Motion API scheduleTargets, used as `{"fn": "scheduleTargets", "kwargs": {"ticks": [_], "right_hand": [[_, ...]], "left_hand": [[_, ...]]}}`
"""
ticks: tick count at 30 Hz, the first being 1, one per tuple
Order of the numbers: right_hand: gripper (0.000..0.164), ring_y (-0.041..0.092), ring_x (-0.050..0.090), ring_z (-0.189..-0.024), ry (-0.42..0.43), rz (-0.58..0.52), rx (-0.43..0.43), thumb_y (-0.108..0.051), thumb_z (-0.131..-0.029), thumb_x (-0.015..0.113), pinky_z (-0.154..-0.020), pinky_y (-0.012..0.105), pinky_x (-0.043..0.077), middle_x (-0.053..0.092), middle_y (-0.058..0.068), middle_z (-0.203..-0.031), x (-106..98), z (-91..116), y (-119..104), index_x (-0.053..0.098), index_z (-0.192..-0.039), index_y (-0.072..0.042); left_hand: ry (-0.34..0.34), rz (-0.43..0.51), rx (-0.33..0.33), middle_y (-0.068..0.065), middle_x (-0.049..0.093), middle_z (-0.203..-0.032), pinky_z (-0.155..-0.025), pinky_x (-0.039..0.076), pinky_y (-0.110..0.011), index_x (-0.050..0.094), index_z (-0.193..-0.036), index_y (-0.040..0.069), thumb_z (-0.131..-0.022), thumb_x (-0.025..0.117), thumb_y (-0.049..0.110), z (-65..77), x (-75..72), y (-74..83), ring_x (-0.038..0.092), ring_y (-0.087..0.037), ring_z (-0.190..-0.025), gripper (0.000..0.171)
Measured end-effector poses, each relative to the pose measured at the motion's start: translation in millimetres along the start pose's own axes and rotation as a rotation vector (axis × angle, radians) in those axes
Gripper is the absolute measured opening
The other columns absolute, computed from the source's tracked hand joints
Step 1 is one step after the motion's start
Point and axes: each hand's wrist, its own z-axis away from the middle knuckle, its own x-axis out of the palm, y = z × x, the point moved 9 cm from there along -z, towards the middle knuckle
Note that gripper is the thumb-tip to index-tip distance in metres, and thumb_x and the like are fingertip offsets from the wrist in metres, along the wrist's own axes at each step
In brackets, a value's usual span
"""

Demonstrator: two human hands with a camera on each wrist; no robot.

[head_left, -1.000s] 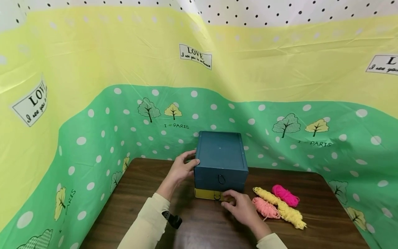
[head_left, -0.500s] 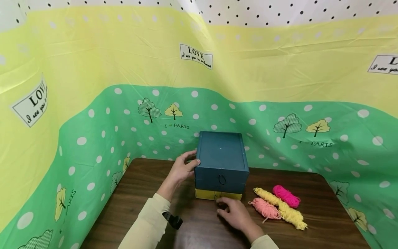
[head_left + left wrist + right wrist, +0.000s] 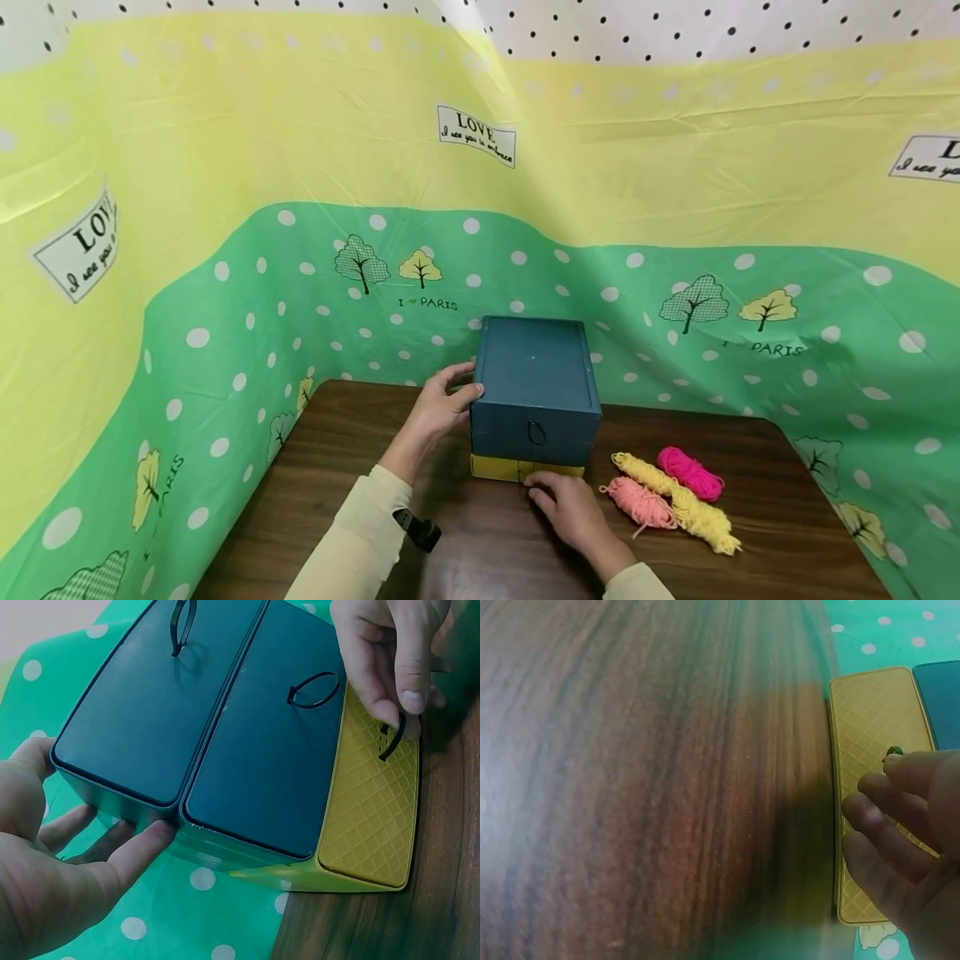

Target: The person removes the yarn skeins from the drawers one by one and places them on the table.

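Observation:
A stacked drawer box has two dark blue tiers [image 3: 532, 367] over a yellow bottom drawer [image 3: 367, 810]. In the left wrist view, every drawer front carries a black loop. My left hand [image 3: 441, 404] steadies the box's left side, thumb near the top edge and fingers spread along the blue wall. At the yellow front, my right hand [image 3: 573, 510] has bent fingers on its black loop handle [image 3: 385, 755], a fingertip hooked at the loop. The right wrist view shows that hand [image 3: 900, 847] close against the ridged yellow front, hiding most of the loop.
Right of the box lie a yellow yarn skein [image 3: 701, 514], a coral yarn bundle [image 3: 641, 502] and a magenta yarn bundle [image 3: 690, 472]. The dark wooden table [image 3: 330, 492] meets a green and yellow printed curtain [image 3: 405, 183] behind and at the sides.
My right hand has moved left along the yellow drawer front to its loop, and its fingers have settled there. The left hand stays on the box's side.

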Motion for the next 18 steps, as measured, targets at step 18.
{"fn": "scheduleTargets", "kwargs": {"ticks": [18], "right_hand": [[0.012,0.009,0.072,-0.095,-0.026,0.010,-0.067,-0.021,-0.097,0.071,-0.078,0.036,0.059,0.076,-0.013,-0.103,-4.3,12.6,-8.2,0.079,-0.106,-0.026]], "left_hand": [[-0.005,0.028,0.009,-0.018,0.050,-0.149,-0.096,0.057,-0.048,0.050,-0.152,0.013,-0.100,0.068,0.017,-0.1,0.8,0.5,0.064,-0.026,-0.115,0.055]]}}
